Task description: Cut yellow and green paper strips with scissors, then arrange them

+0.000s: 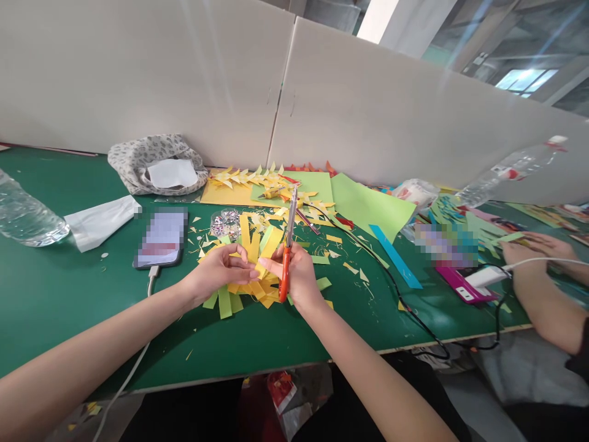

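Note:
My right hand (300, 275) is closed around scissors (285, 270) with orange handles, their blades pointing up and away. Its thumb also presses on a yellow paper strip (270, 245). My left hand (223, 270) is beside that strip, fingers loosely curved and the thumb apart from them. The left fingertips are at the strip's lower end; whether they touch it I cannot tell. Under both hands lies a loose heap of yellow and green paper strips (225, 302). Behind it, a clear box of small beads or sequins (225, 223) sits among paper scraps.
A phone (162, 236) on a cable and a water bottle (27, 212) are at left, near a patterned cloth bag (156, 161). Green paper sheets (368, 205) and a blue strip (396, 256) are at right. A black cable crosses toward a co-worker's hands (543, 248).

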A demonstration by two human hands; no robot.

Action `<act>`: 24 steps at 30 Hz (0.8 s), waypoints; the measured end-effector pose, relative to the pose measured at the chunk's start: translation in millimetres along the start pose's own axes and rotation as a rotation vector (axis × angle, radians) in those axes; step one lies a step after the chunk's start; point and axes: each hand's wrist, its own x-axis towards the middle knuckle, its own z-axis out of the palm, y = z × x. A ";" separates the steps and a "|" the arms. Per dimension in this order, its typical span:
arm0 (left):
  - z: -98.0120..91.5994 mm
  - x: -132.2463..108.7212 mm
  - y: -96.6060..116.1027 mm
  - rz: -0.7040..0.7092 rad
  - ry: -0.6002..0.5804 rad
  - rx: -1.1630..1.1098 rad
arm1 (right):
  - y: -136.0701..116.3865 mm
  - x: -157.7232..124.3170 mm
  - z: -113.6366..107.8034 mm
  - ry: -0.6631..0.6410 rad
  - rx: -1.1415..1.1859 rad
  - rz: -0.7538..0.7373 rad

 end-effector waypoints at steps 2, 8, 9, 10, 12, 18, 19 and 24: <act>-0.1 -0.2 0.2 0.005 -0.004 -0.001 | -0.4 -0.5 0.7 0.006 0.003 0.012; 1.5 -1.4 0.2 -0.011 0.005 0.063 | -0.1 2.0 -0.4 0.046 0.016 0.013; 2.0 -1.6 0.1 -0.017 0.001 0.074 | -0.2 3.7 -2.1 0.057 0.024 0.004; 2.5 -1.7 0.1 -0.023 -0.006 0.085 | -0.5 5.8 -4.2 0.069 0.040 -0.005; 3.5 -2.2 0.6 -0.029 -0.013 0.110 | -2.4 10.4 -9.7 0.094 0.098 -0.011; 3.3 -3.5 6.8 0.031 0.015 0.163 | -13.8 17.2 -23.2 0.152 0.170 -0.010; 2.4 -3.5 7.8 0.048 0.027 0.162 | -15.9 16.7 -23.6 0.151 0.162 -0.014; -4.2 -1.3 9.8 0.131 0.124 0.144 | -24.2 12.3 -22.9 0.146 0.175 -0.027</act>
